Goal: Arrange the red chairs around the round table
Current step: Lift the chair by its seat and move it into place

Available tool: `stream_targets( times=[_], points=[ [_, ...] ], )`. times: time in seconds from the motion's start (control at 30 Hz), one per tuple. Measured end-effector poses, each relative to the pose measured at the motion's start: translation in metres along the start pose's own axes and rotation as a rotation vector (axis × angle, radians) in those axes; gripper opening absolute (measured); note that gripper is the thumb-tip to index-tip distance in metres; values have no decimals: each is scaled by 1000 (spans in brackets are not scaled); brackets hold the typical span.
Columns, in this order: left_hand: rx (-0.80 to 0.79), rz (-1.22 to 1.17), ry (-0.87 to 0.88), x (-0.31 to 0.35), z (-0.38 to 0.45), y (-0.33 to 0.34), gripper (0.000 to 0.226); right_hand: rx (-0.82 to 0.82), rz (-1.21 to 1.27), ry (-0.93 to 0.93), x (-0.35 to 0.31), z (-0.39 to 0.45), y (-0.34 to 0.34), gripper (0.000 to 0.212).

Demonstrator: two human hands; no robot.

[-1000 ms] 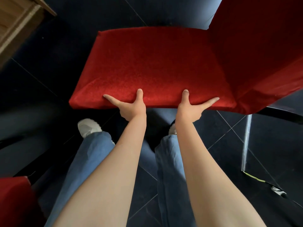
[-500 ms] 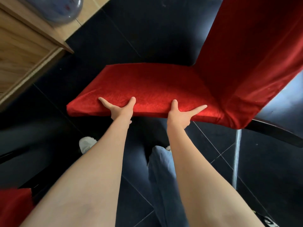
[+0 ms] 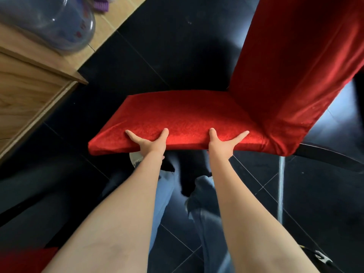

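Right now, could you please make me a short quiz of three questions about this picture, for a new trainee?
1. True or false: both hands grip the near edge of the red chair's seat.
2. Which thing stands on the wooden surface at the upper left? A) a clear plastic jug B) a stack of plates C) a laptop
3. Fill in: the chair's backrest rises on the ______ side of the picture.

Key:
1. True. The left hand and the right hand each have the thumb on top of the cushion, other fingers going under its edge.
2. A, the clear plastic jug.
3. right
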State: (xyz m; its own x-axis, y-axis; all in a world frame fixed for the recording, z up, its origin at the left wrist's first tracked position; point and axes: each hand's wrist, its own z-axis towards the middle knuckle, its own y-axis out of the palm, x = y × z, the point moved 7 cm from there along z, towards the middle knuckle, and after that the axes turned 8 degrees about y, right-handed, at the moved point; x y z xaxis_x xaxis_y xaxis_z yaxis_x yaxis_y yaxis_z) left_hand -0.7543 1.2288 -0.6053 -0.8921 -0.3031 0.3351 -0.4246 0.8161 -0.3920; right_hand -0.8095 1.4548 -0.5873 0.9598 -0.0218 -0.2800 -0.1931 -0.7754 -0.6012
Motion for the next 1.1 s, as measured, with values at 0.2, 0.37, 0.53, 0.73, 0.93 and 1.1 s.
stream_targets(
  times=[0.2,0.37,0.53,0.73,0.93,1.1],
  points=[
    [-3,25,-22,34,3,7,122,15,-16,48,-35,0,8,111],
    [29,-18,-6,69,4,12,122,1,-60,76,-71,-1,15,108],
    [40,-29,-43,98,7,20,121,-18,-104,91,-105,3,22,107],
    [70,-75,-117,109,7,24,122,1,-187,106,-137,1,30,104],
    [82,-95,-111,103,6,24,122,-10,-221,102,-137,-3,28,104],
    [63,-122,-123,103,7,22,119,-30,-207,80,-141,-5,27,107]
  ],
)
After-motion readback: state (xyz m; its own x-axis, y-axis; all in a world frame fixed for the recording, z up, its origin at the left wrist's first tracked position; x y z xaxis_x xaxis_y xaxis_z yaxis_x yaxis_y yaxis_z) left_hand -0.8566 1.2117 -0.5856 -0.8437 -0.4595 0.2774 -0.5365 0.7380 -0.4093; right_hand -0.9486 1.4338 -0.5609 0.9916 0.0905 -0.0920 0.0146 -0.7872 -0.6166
